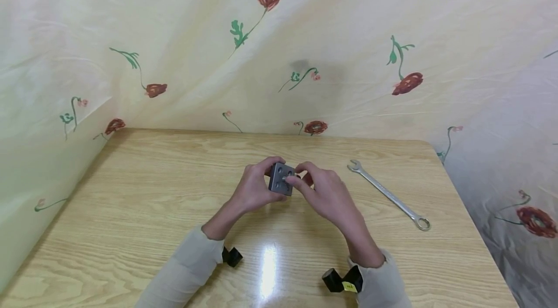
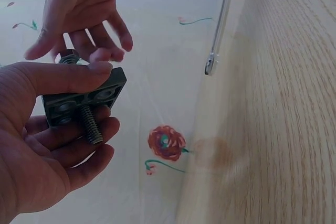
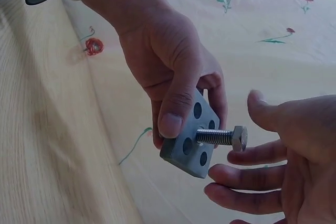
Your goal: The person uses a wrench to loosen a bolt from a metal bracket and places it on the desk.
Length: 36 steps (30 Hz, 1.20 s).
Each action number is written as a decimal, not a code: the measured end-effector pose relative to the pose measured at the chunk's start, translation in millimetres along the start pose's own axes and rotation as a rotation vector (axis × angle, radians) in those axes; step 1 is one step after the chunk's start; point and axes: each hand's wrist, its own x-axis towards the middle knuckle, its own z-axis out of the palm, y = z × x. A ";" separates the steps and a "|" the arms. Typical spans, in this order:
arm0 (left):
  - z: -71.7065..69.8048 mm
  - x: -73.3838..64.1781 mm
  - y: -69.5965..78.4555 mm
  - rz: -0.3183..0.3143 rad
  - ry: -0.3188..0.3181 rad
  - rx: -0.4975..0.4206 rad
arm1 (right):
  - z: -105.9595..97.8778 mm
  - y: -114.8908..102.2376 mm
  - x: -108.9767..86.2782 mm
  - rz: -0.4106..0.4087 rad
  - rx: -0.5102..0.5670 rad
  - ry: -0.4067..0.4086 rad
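Observation:
My left hand (image 1: 255,188) grips a small square dark-grey metal block (image 3: 184,156) with several round holes, thumb on one face and fingers behind. A hex-head bolt (image 3: 216,137) runs through the middle hole. Its threaded shank end (image 2: 90,124) sticks out on the other side in the left wrist view, and a length of thread shows between head and block. Beside the bolt head is my right hand (image 1: 329,194), thumb and fingers apart around it, not pinching it. Both hands are raised above the wooden table.
A combination wrench (image 1: 388,194) lies slantwise on the wooden table (image 1: 131,192), right of my right hand. Cream cloth (image 1: 196,70) printed with red flowers hangs behind the table and along its sides.

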 end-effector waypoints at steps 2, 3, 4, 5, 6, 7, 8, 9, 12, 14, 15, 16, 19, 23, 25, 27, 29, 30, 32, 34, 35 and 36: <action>0.1 -0.1 0.0 -0.003 0.001 -0.001 | 1.2 -0.5 0.7 0.016 -0.012 0.005; 0.2 -0.3 0.1 -0.003 0.003 0.001 | 2.1 -0.6 1.0 0.017 -0.019 0.013; 0.3 -0.3 0.1 -0.003 0.002 0.002 | 2.9 -0.9 1.3 0.013 -0.022 0.023; 0.4 -0.2 0.0 -0.003 0.001 0.005 | 3.5 -1.1 1.3 0.006 -0.028 0.036; 0.5 -0.1 -0.1 0.000 0.002 0.010 | 4.3 -1.3 1.3 -0.005 -0.033 0.050; 0.6 0.1 -0.3 0.002 0.001 0.016 | 4.9 -1.5 1.4 -0.019 -0.034 0.064; 0.7 0.2 -0.6 0.004 0.000 0.021 | 5.3 -1.5 1.3 -0.034 -0.034 0.077; 0.8 0.3 -0.8 0.006 0.000 0.027 | 5.5 -1.7 1.1 -0.051 -0.032 0.091; 0.8 0.6 -1.5 0.007 0.000 0.031 | 5.9 -1.5 0.4 -0.111 -0.027 0.127; 0.4 0.7 -1.6 0.000 -0.001 0.026 | 5.9 -0.9 -0.2 -0.154 -0.023 0.147; 0.1 0.7 -1.6 -0.001 0.000 0.026 | 5.8 -0.7 -0.5 -0.176 -0.021 0.155; -0.2 0.6 -1.6 -0.002 0.000 0.025 | 5.8 -0.3 -0.7 -0.197 -0.020 0.164; -1.0 0.6 -1.4 0.000 0.000 0.024 | 5.9 0.4 -1.2 -0.252 -0.016 0.183; -1.6 0.6 -1.2 0.004 0.003 0.019 | 6.3 0.0 -0.4 -0.314 -0.039 0.193; -1.6 0.8 -1.2 0.006 0.005 0.020 | 6.1 -0.4 0.3 -0.334 -0.050 0.188; -1.4 1.0 -1.3 0.004 0.006 0.019 | 5.6 -0.4 0.8 -0.345 -0.048 0.176; -1.1 1.4 -1.5 0.003 0.006 0.018 | 4.3 -0.3 0.6 -0.346 -0.043 0.155; -1.1 1.6 -1.6 0.004 0.005 0.017 | 3.5 -0.3 0.3 -0.340 -0.047 0.142; -1.0 2.0 -1.7 0.007 0.002 0.014 | 2.0 0.0 -0.2 -0.313 -0.052 0.116; -1.2 2.1 -1.4 0.012 0.002 0.015 | 0.5 0.1 -0.5 -0.257 -0.059 0.092; -1.3 2.1 -1.2 0.012 0.001 0.013 | 0.0 0.1 -0.4 -0.223 -0.062 0.084; -1.5 2.1 -1.1 0.011 0.000 0.015 | -0.5 0.1 -0.2 -0.189 -0.060 0.076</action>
